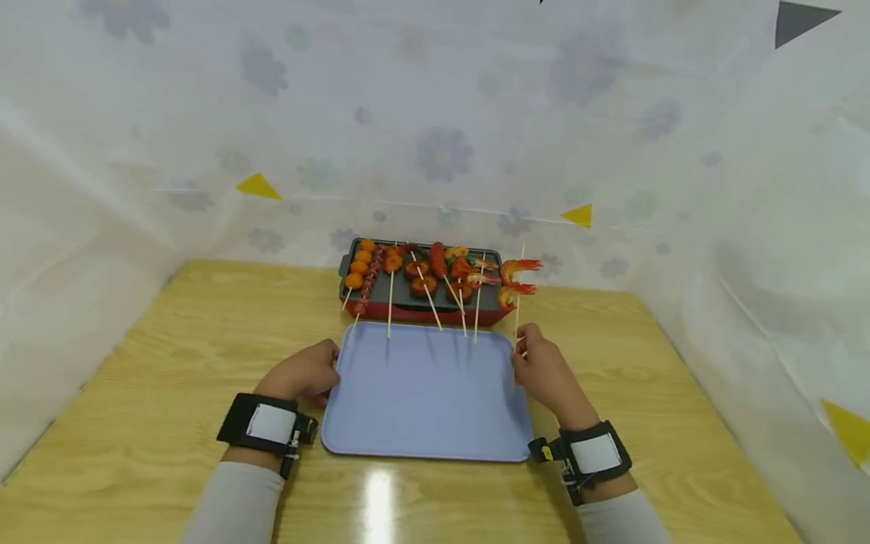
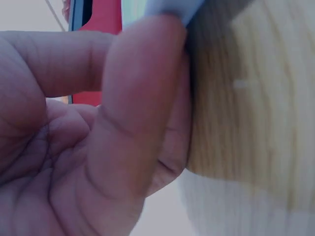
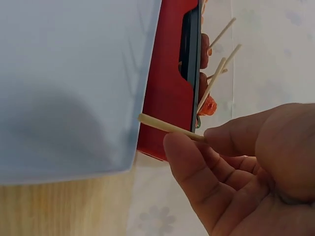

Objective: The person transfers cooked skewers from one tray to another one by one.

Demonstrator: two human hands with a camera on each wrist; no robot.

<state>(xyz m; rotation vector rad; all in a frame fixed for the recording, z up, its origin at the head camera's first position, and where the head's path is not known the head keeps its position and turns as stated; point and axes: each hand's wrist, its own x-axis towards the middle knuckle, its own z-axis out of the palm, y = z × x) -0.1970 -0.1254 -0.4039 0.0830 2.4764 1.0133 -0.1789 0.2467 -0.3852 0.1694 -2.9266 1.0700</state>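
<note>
A shrimp skewer (image 1: 516, 296) is pinched between the thumb and fingers of my right hand (image 1: 544, 374), near the lower end of its stick (image 3: 160, 123). Its two orange shrimp stand over the right end of the grill (image 1: 408, 306). My left hand (image 1: 306, 372) grips the left edge of a pale blue tray (image 1: 428, 393), thumb and fingers at its rim in the left wrist view. The tray lies bare in front of the grill. On the grill plate are several skewers, among them orange balls (image 1: 359, 264), a sausage (image 1: 438, 259) and mushroom slices (image 1: 424, 285).
Skewer sticks (image 1: 390, 306) jut over the grill's front edge toward the tray. The wooden table (image 1: 170, 363) extends to both sides. Behind stands a flower-patterned sheet (image 1: 442, 151), with white sheeting (image 1: 775, 249) along the sides.
</note>
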